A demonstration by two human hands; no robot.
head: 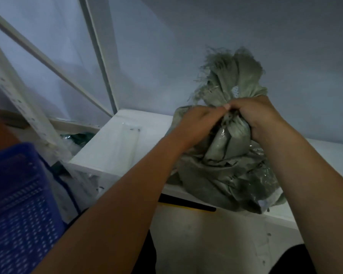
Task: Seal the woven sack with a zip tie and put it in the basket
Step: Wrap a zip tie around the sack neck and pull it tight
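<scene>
A grey-green woven sack (226, 171) stands on a white ledge (117, 147), its frayed mouth bunched upward into a neck. My left hand (198, 123) and my right hand (259, 117) both grip that neck, thumbs meeting at the front. The zip tie cannot be made out under my fingers. A blue perforated plastic basket (22, 204) sits low at the left, below the ledge.
A clear plastic bag of zip ties (127, 139) lies on the ledge left of the sack. A white metal frame (99, 56) and a slanted white post (28, 115) rise at the left. A dark bar (186, 203) runs under the ledge.
</scene>
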